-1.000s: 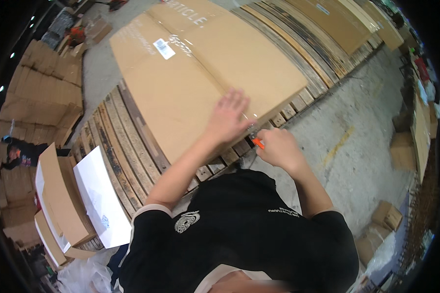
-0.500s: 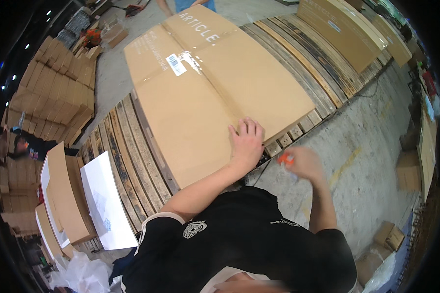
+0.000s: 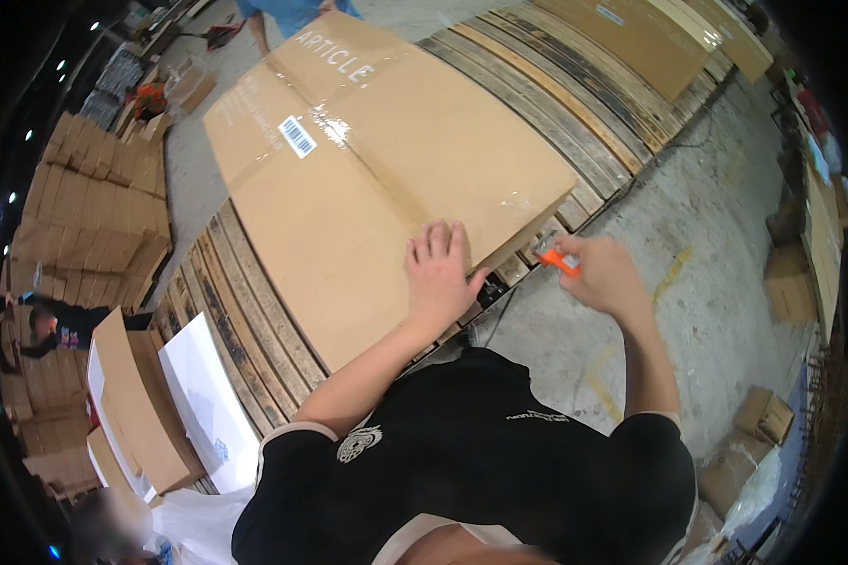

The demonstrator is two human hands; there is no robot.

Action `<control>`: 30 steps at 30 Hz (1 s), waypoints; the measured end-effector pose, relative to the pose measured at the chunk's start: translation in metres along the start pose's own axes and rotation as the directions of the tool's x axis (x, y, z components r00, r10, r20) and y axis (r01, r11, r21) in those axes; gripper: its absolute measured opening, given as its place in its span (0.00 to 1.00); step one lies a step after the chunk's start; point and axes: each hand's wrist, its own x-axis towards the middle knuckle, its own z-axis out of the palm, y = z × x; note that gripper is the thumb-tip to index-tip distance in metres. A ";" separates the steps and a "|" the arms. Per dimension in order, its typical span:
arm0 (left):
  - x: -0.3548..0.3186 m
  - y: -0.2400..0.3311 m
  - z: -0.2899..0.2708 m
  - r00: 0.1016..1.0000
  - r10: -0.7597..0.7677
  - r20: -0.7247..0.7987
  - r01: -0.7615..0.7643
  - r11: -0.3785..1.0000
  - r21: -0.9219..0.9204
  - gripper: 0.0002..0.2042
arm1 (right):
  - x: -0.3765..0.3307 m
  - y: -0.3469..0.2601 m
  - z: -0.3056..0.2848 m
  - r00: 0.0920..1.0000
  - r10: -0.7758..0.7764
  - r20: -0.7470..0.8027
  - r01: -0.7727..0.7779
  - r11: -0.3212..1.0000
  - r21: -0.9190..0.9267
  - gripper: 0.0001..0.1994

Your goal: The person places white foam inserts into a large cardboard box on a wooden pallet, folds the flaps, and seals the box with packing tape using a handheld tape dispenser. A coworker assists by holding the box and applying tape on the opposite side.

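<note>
A large flat cardboard box (image 3: 377,169), taped along its seam, lies on a slatted wooden platform (image 3: 226,311). My left hand (image 3: 440,276) presses flat on the box's near edge, fingers spread. Just off the box's near right corner, my right hand (image 3: 601,273) grips an orange utility knife (image 3: 554,256), its tip pointing toward the box edge but apart from it.
Another flat carton (image 3: 631,28) lies farther along the platform. Stacks of cardboard boxes (image 3: 94,207) stand at the left, with a person (image 3: 61,325) beside them. A white sheet (image 3: 207,400) and open cartons (image 3: 132,414) are at lower left. Small boxes (image 3: 791,282) sit on the concrete floor at right.
My right hand with the knife has pulled away from the box's near edge to the right. My left hand stays pressed on the box.
</note>
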 end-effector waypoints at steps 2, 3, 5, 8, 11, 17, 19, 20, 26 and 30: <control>0.006 0.001 0.000 0.999 -0.047 0.002 0.047 0.992 -0.117 0.41 | -0.018 0.002 0.002 0.999 0.035 0.000 -0.035 0.999 -0.005 0.21; 0.013 0.003 0.002 0.998 -0.057 0.025 0.060 0.986 -0.157 0.37 | -0.019 0.001 0.006 0.999 -0.016 -0.040 0.015 1.000 -0.024 0.22; 0.032 0.013 0.009 0.994 0.102 -0.044 -0.110 0.961 -0.255 0.34 | -0.011 0.000 0.015 1.000 0.016 -0.004 -0.016 0.999 -0.039 0.23; 0.077 0.034 0.031 0.963 0.265 -0.057 -0.270 0.918 -0.292 0.33 | 0.018 0.005 0.037 0.997 -0.001 0.079 0.014 0.985 -0.174 0.18; 0.097 0.048 0.051 0.953 0.302 0.017 -0.297 0.945 -0.137 0.36 | 0.026 0.018 0.076 0.940 -0.001 0.340 0.138 0.915 -0.379 0.13; 0.089 0.062 0.061 0.975 0.214 0.057 -0.219 0.971 0.098 0.43 | -0.030 0.003 0.151 0.781 0.165 0.602 0.042 0.948 -0.314 0.13; 0.087 0.050 0.049 0.968 0.239 0.083 -0.238 0.971 -0.013 0.44 | -0.040 -0.030 0.153 0.837 0.118 0.534 -0.039 0.987 -0.158 0.14; 0.088 0.036 0.040 0.954 0.275 0.120 -0.255 0.955 -0.154 0.43 | -0.045 -0.053 0.149 0.842 0.138 0.522 -0.093 0.989 -0.111 0.15; 0.040 -0.110 -0.038 0.934 -0.145 0.326 0.350 0.187 -0.918 0.39 | -0.052 -0.196 0.096 0.982 -0.181 -0.045 0.186 0.939 0.290 0.17; -0.015 -0.195 -0.060 0.929 -0.316 0.193 0.276 0.243 -0.930 0.33 | -0.031 -0.257 0.111 0.946 -0.290 -0.144 0.317 0.918 0.239 0.22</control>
